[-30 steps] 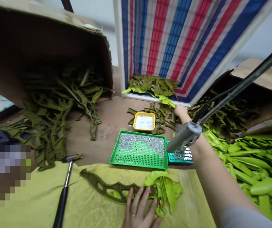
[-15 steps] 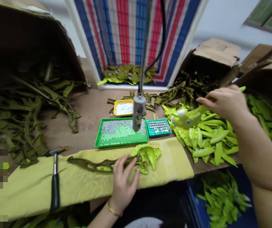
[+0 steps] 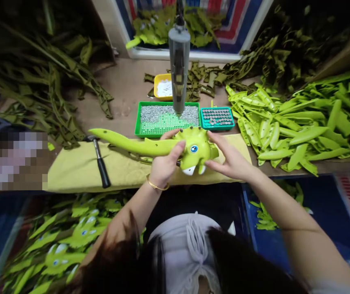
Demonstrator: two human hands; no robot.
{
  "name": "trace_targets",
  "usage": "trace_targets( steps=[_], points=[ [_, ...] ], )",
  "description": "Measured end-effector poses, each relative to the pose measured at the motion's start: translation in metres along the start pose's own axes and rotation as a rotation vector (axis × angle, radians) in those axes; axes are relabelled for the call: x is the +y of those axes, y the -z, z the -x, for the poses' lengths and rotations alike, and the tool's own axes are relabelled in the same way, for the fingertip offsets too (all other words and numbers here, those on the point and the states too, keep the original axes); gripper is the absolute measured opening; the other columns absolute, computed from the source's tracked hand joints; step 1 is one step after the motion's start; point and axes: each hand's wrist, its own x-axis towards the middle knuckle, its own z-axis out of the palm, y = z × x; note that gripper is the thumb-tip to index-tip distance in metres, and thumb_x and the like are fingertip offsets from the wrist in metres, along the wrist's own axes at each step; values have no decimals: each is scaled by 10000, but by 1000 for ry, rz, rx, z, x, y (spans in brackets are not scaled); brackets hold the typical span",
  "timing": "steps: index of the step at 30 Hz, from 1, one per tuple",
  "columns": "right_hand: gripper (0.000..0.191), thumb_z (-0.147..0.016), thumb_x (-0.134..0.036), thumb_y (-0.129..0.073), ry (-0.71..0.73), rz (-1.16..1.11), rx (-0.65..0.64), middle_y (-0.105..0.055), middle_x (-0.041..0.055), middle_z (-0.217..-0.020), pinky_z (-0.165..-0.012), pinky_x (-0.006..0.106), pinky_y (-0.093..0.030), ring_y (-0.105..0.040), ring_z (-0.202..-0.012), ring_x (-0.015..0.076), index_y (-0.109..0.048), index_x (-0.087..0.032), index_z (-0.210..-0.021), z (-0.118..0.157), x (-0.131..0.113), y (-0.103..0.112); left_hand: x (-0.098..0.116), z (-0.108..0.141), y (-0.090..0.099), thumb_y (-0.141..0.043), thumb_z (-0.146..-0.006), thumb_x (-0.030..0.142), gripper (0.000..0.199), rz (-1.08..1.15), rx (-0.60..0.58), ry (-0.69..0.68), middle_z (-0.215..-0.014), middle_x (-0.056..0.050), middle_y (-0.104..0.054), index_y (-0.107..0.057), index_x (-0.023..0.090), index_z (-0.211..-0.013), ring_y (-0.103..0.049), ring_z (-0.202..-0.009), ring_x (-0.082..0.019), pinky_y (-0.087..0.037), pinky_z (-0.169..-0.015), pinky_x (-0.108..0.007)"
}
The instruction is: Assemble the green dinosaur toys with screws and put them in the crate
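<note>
A lime-green toy dinosaur head on a long curved handle (image 3: 126, 143), with a blue eye and white horn tips, is held between both hands above the yellow cloth. My left hand (image 3: 165, 165) is closed around the handle where it meets the head, thumb on top. On the other side of the head, my right hand (image 3: 228, 158) grips the frill and the snout edge between fingers and thumb. Beneath the handle, a dark olive strip (image 3: 138, 157) shows in part. A hammer (image 3: 101, 167) with a black grip lies left of my left hand on the cloth.
A grey cylindrical tool (image 3: 179, 69) hangs over a green tray (image 3: 136, 126) of small metal pieces. Beside it are a teal tray (image 3: 218, 128) of small discs and a yellow dish (image 3: 157, 87). Lime parts (image 3: 297, 134) are heaped right, olive strips (image 3: 52, 94) left.
My right hand has come from the right-hand pile to the middle with the dinosaur piece. Both hands now hold the dinosaur together, and the view has tilted down.
</note>
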Motion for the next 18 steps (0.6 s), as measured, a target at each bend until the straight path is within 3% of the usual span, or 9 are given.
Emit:
trace_targets(
  steps=[3, 8, 11, 14, 18],
  points=[
    [750, -853, -416, -593, -37, -125, -91, -444, 158, -1457, -1092, 528, -416, -452, -1335, 301, -256, -220, -1494, -4, 1, -32, -7, -1, 2, -728, -774, 467, 442, 60, 103, -12, -1035, -26, -668, -590, 232, -1123, -665, -907, -160, -560, -809, -257],
    [683, -784, -308, -575, 10, -119, 32, -493, 156, -1380, -1086, 526, -403, -466, -1298, 303, -374, -210, -1429, -16, -3, -54, -13, 15, 5, -712, -781, 497, 467, 55, 148, -22, -1115, -45, -654, -561, 243, -1142, -660, -991, -173, -548, -871, -283],
    [646, -770, -327, -577, 13, -43, 70, -535, 143, -1338, -1064, 521, -418, -506, -1249, 307, -452, -211, -1393, -11, 14, -50, -14, 30, 32, -814, -664, 444, 530, 38, 118, 169, -976, -59, -704, -549, 201, -1053, -702, -819, -179, -583, -726, -287],
    [641, -764, -343, -589, -59, 101, 75, -554, 145, -1326, -1043, 535, -427, -534, -1210, 325, -494, -202, -1382, -1, 31, -45, -16, 46, 65, -853, -583, 352, 506, 14, 225, 422, -704, -35, -703, -529, 158, -920, -663, -547, -148, -550, -524, -237],
    [599, -772, -357, -572, -87, 229, -33, -582, 147, -1299, -984, 529, -473, -579, -1146, 331, -544, -204, -1351, 5, 35, -48, -23, 56, 85, -818, -585, 283, 440, 100, 344, 534, -705, -65, -723, -537, 136, -889, -700, -605, -157, -578, -591, -231]
  ],
)
